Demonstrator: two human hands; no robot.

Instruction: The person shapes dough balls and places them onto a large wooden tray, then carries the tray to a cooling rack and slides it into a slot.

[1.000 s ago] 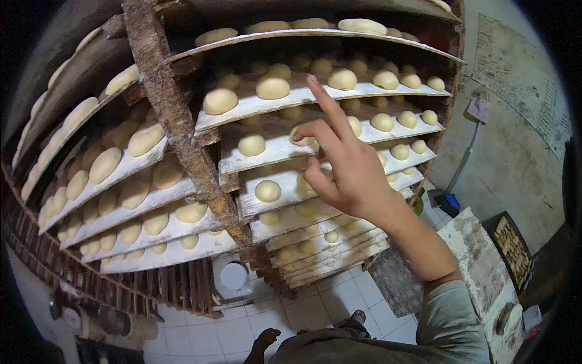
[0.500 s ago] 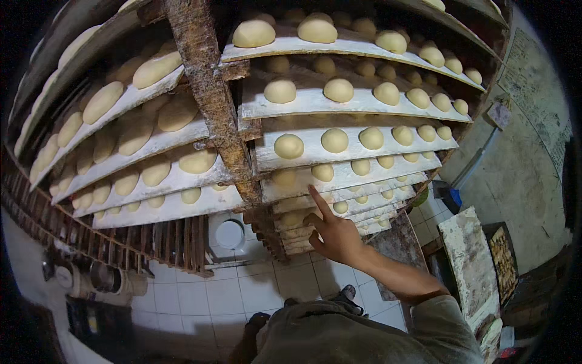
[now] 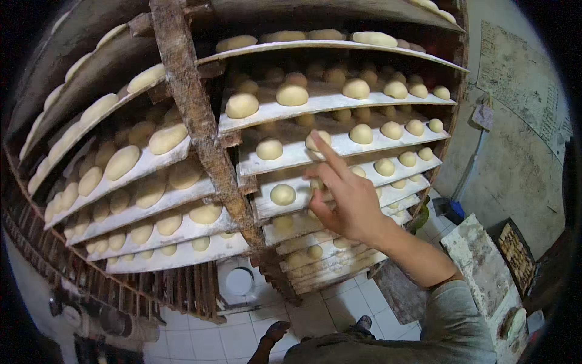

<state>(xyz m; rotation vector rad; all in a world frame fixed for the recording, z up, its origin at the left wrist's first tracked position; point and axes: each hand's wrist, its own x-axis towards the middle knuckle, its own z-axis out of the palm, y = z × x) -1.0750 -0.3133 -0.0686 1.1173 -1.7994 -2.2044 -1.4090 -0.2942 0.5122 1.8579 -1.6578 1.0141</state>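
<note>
My right hand (image 3: 347,200) is raised in front of the right-hand rack, its index finger stretched out and the other fingers loosely bent apart, holding nothing. The fingertip overlaps a round dough ball (image 3: 315,144) on a floured board (image 3: 291,159); I cannot tell whether it touches. Beside that ball sit more pale dough balls, among them one to its left (image 3: 269,149) and one to its right (image 3: 361,134). Part of the lower boards is hidden behind the hand. My left hand (image 3: 278,330) hangs low at the bottom edge, dark and small, its fingers unclear.
A rough wooden post (image 3: 191,91) divides the racks. Oval dough pieces (image 3: 122,162) fill the left boards. A white round lid or bucket (image 3: 239,281) stands on the tiled floor below. At right are a worn pale board (image 3: 482,273) and a dark tray (image 3: 512,258) of small pieces.
My right hand has risen from the lower boards to a higher one, index finger still extended. The view has shifted, so the upper boards show differently.
</note>
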